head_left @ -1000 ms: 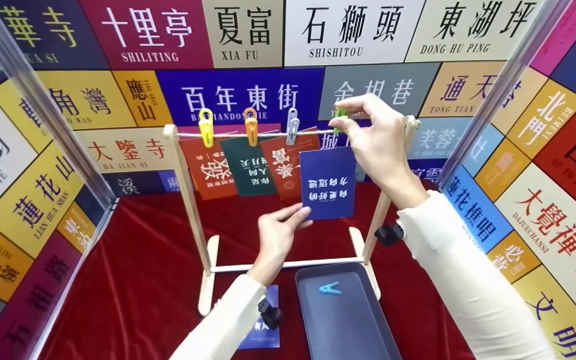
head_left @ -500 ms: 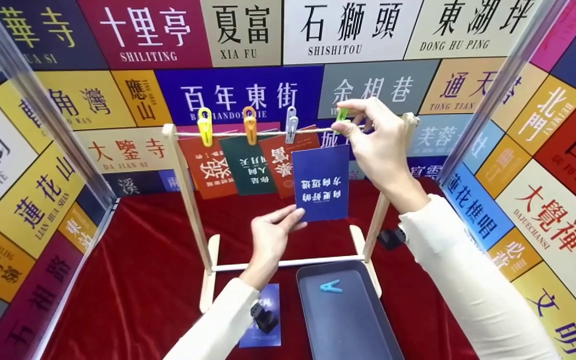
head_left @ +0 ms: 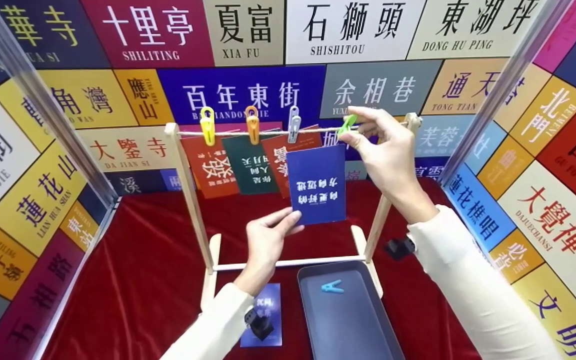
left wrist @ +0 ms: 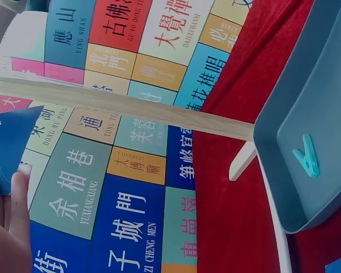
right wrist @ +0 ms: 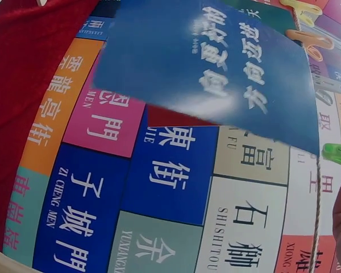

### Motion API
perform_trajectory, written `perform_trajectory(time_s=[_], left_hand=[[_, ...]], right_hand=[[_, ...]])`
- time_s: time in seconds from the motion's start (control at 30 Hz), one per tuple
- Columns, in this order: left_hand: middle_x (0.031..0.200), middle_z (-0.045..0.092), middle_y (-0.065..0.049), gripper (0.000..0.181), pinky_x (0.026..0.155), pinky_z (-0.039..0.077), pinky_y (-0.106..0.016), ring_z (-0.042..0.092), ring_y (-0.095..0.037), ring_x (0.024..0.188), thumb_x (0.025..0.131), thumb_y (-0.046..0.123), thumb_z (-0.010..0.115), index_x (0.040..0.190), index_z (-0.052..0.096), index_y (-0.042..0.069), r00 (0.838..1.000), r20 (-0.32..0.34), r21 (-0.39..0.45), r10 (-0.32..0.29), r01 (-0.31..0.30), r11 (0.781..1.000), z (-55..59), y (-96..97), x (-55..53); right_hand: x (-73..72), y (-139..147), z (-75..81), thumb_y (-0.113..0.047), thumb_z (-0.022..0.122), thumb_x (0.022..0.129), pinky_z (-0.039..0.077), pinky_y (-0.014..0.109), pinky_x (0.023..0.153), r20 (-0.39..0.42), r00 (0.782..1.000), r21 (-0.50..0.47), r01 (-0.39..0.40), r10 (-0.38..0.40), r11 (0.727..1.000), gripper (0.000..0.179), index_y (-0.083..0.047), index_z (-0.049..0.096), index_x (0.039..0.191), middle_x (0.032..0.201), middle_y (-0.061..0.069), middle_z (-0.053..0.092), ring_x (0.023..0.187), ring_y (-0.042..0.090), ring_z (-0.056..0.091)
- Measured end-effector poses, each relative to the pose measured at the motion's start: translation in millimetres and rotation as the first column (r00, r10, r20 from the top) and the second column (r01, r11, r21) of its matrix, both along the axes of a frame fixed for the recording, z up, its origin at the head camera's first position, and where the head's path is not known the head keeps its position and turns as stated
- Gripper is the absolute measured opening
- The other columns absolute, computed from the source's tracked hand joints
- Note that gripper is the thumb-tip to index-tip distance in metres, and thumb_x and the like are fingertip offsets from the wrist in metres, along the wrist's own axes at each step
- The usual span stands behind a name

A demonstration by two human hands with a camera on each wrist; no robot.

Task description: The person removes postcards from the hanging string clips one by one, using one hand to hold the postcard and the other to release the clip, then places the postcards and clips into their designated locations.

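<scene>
In the head view my left hand (head_left: 266,245) pinches the lower left corner of a blue card (head_left: 317,170) with white writing. The card stands upright, its top edge a little below the rope (head_left: 273,133). My right hand (head_left: 390,160) holds a green clothespin (head_left: 348,123) between thumb and fingers at the rope, right of and above the card. The clothespin is tilted, and I cannot tell whether it touches the rope. The left wrist view shows the fingers (left wrist: 18,210) on the card's corner. In the right wrist view the green clothespin (right wrist: 336,152) lies beside the card's edge.
Yellow (head_left: 208,126), orange (head_left: 252,125) and grey clothespins (head_left: 294,125) hold two red cards and a green card (head_left: 250,167) on the rope of a wooden frame (head_left: 188,200). Below are a dark tray (head_left: 348,320) with a blue clothespin (head_left: 332,286) and another blue card (head_left: 268,330).
The blue card has moved left and slightly down with my left hand. My right hand has shifted slightly right, and the green clothespin has tilted over to the right.
</scene>
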State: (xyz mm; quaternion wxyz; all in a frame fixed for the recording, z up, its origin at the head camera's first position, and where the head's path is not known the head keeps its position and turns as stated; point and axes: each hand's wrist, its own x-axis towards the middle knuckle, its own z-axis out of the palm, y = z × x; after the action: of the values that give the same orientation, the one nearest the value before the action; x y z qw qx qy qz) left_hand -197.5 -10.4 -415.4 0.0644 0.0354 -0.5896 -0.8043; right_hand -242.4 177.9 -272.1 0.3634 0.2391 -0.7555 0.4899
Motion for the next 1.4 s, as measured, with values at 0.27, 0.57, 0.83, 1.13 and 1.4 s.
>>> perform_trajectory(time_s=[0.27,0.57,0.83,1.13,1.4], left_hand=[[0.107,0.072,-0.029,0.029,0.084,0.063,-0.034,0.077,-0.023,0.072,0.087,0.001,0.076,0.112,0.07,-0.012,1.0,0.001,-0.001,0.005,-0.005,1.0,-0.7,-3.2,4.2],[0.105,0.073,-0.029,0.029,0.083,0.063,-0.034,0.077,-0.023,0.071,0.086,0.001,0.076,0.112,0.071,-0.012,1.0,0.017,-0.019,0.013,-0.013,1.0,-2.3,-11.8,15.1],[0.107,0.073,-0.028,0.03,0.083,0.063,-0.033,0.077,-0.025,0.073,0.087,0.001,0.075,0.113,0.07,-0.012,1.0,0.027,-0.024,0.015,-0.014,1.0,-1.9,-18.1,26.4],[0.108,0.073,-0.026,0.032,0.088,0.061,-0.028,0.078,-0.023,0.075,0.087,0.006,0.076,0.115,0.071,-0.01,0.998,0.055,-0.082,0.023,-0.018,0.996,-13.3,-28.5,30.8],[0.105,0.074,-0.025,0.032,0.087,0.061,-0.027,0.077,-0.02,0.073,0.087,0.005,0.076,0.114,0.07,-0.01,0.997,0.072,-0.091,0.017,-0.011,0.996,-24.6,-38.8,37.2]], right_hand=[[10.6,1.9,-9.5,-0.009,0.082,0.081,0.051,0.015,0.066,0.051,0.998,-0.078,-0.032,0.036,0.996,0.04,-0.005,0.072,0.119,0.1,0.008,0.075,0.083,0.005,0.07],[22.4,1.3,-19.2,0.001,0.079,0.083,0.058,0.019,0.076,0.046,0.988,-0.128,-0.137,0.144,0.982,0.038,0.003,0.068,0.119,0.116,0.01,0.068,0.09,0.01,0.073],[30.0,4.4,-29.6,0.01,0.075,0.082,0.061,0.024,0.086,0.042,0.983,-0.161,-0.171,0.179,0.972,0.046,0.006,0.064,0.126,0.117,0.019,0.063,0.092,0.014,0.073],[37.2,3.0,-44.2,0.016,0.069,0.084,0.061,0.026,0.089,0.02,0.975,-0.174,-0.214,0.22,0.961,0.038,0.008,0.066,0.121,0.115,0.014,0.062,0.098,0.016,0.073],[46.0,2.0,-56.5,0.017,0.068,0.084,0.06,0.027,0.091,-0.002,0.981,-0.125,-0.194,0.195,0.973,0.037,0.008,0.066,0.12,0.116,0.021,0.064,0.101,0.013,0.073]])
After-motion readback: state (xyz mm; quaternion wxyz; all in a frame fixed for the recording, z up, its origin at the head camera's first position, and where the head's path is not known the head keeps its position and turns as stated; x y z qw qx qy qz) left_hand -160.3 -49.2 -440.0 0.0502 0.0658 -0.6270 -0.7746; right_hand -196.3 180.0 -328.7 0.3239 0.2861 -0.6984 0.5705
